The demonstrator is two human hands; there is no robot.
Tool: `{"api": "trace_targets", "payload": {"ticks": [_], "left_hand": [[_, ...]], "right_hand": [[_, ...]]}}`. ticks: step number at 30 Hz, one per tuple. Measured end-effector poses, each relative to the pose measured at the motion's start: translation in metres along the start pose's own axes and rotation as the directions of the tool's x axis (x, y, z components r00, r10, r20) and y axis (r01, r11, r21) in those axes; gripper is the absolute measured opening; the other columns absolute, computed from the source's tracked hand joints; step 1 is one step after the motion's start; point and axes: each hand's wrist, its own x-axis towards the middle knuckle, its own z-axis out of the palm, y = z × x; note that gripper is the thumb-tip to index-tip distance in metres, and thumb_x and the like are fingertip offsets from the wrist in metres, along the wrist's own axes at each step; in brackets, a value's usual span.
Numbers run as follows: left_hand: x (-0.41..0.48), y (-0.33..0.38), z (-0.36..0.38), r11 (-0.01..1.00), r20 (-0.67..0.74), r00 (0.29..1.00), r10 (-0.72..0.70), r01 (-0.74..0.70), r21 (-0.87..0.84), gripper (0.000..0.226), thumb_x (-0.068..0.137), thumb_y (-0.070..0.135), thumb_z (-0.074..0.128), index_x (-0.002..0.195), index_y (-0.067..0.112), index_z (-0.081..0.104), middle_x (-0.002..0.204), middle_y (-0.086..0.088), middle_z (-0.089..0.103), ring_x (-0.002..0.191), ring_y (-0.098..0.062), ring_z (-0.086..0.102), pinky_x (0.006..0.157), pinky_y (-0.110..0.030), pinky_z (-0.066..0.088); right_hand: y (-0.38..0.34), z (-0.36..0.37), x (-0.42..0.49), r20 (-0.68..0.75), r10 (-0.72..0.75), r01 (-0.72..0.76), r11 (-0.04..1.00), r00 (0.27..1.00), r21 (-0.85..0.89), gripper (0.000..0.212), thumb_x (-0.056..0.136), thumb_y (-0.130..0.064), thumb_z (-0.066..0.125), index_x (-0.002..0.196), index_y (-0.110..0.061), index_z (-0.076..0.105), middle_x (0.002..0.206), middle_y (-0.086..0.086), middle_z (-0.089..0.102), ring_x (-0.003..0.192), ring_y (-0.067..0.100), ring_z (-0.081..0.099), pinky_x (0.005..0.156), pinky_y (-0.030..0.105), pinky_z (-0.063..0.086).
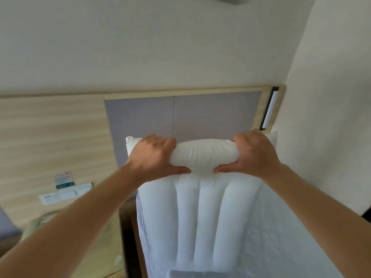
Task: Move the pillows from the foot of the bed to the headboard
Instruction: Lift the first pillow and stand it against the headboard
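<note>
A white pillow (202, 157) stands against the grey padded headboard (180, 115), its top edge bunched into a roll. My left hand (154, 155) grips the left part of that top edge. My right hand (255, 153) grips the right part, with both thumbs pressed into the front of the pillow. The pillow's lower body (208, 223) shows long vertical folds and hangs down onto the white bed sheet (281, 247). Its upper left corner (129, 140) sticks out past my left hand. Whether another pillow lies behind this one I cannot tell.
A light wood wall panel (50, 137) with a socket plate (64, 194) and a sticker is at the left. A bedside table (96, 247) stands below it. A reading lamp (270, 108) sits at the headboard's right end, close to the side wall (331, 97).
</note>
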Motion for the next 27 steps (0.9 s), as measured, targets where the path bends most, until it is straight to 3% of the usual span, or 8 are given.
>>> {"api": "trace_targets", "payload": {"ticks": [4,10,17,27], "left_hand": [[0.028,-0.036,-0.001,0.996,-0.071,0.996,-0.049,0.055,0.075,0.072,0.063,0.076,0.077,0.079,0.010,0.052,0.061,-0.005,0.056,0.052,-0.032,0.052,0.059,-0.034,0.039],[0.072,-0.099,0.023,0.981,-0.127,0.986,-0.109,0.127,0.147,0.074,0.061,0.071,0.084,0.081,0.007,0.052,0.060,-0.006,0.055,0.052,-0.032,0.053,0.060,-0.034,0.038],[0.108,-0.178,0.102,0.968,-0.145,0.975,-0.169,0.192,0.162,0.076,0.061,0.074,0.082,0.082,0.008,0.052,0.058,-0.005,0.054,0.051,-0.031,0.051,0.061,-0.036,0.039],[0.163,-0.276,0.221,0.954,-0.118,0.969,-0.216,0.236,0.187,0.074,0.063,0.076,0.078,0.080,0.010,0.049,0.059,-0.003,0.054,0.053,-0.030,0.050,0.060,-0.037,0.040]], "right_hand": [[0.018,0.032,0.056,-0.109,-0.059,0.057,0.998,0.992,-0.021,0.093,0.064,-0.095,0.057,0.076,-0.003,0.058,0.063,0.010,0.056,0.055,0.030,0.055,0.066,0.039,0.039],[0.046,0.097,0.138,-0.154,-0.072,0.072,0.997,0.985,-0.005,0.092,0.059,-0.093,0.062,0.077,-0.002,0.059,0.065,0.011,0.059,0.057,0.031,0.058,0.070,0.040,0.044],[0.096,0.206,0.207,-0.135,-0.149,0.154,0.988,0.980,0.029,0.098,0.056,-0.093,0.058,0.083,0.002,0.064,0.072,0.015,0.064,0.062,0.033,0.062,0.077,0.040,0.041],[0.168,0.362,0.268,-0.153,-0.182,0.201,0.973,0.971,0.116,0.096,0.055,-0.092,0.062,0.076,0.002,0.062,0.066,0.011,0.060,0.056,0.029,0.057,0.072,0.037,0.036]]}}
